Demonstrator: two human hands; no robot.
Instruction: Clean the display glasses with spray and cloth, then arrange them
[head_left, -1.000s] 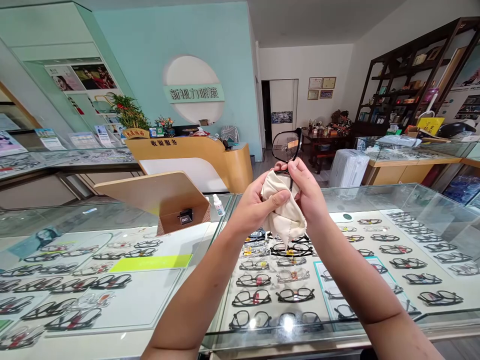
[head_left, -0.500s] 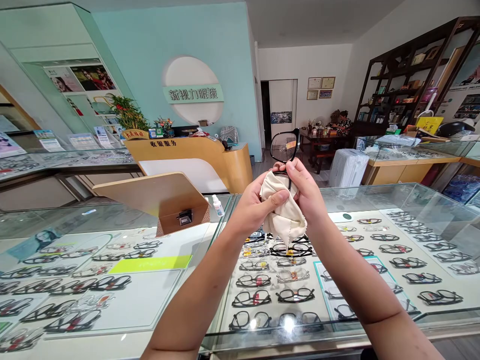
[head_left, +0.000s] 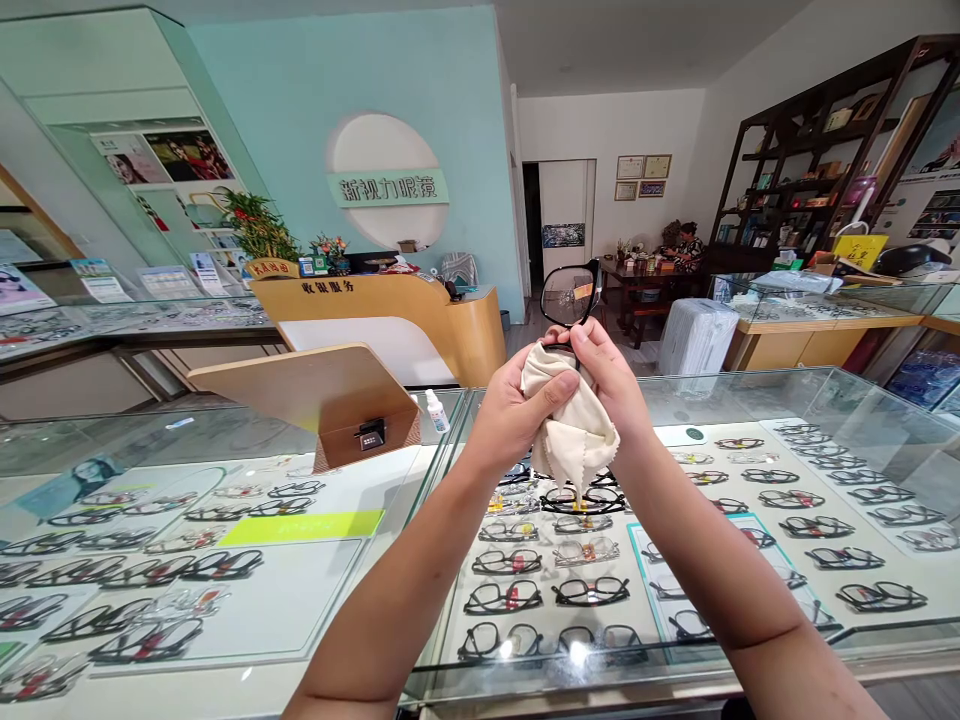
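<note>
Above the glass counter I hold a pair of black-framed eyeglasses (head_left: 568, 296), turned so one lens stands up above my fingers. An orange sticker shows on that lens. My left hand (head_left: 517, 405) is closed around a cream cleaning cloth (head_left: 574, 440), its thumb pressing the cloth over the lower lens, which is mostly hidden. My right hand (head_left: 611, 375) pinches the eyeglasses near the bridge with thumb and fingers; its other fingers are partly behind the cloth. The cloth's zigzag-edged corner hangs below both hands.
Under the glass counter top (head_left: 450, 640) lie several rows of eyeglasses (head_left: 506, 597). A small white spray bottle (head_left: 436, 412) stands on the counter, left of my hands, beside a tilted mirror stand (head_left: 307, 400). A reception desk (head_left: 472, 335) is beyond, and a person (head_left: 686, 245) sits far back.
My left thumb has shifted slightly up and right over the lower lens, and the cloth has been pushed across it, its hanging folds swinging right. The eyeglasses stay nearly in place.
</note>
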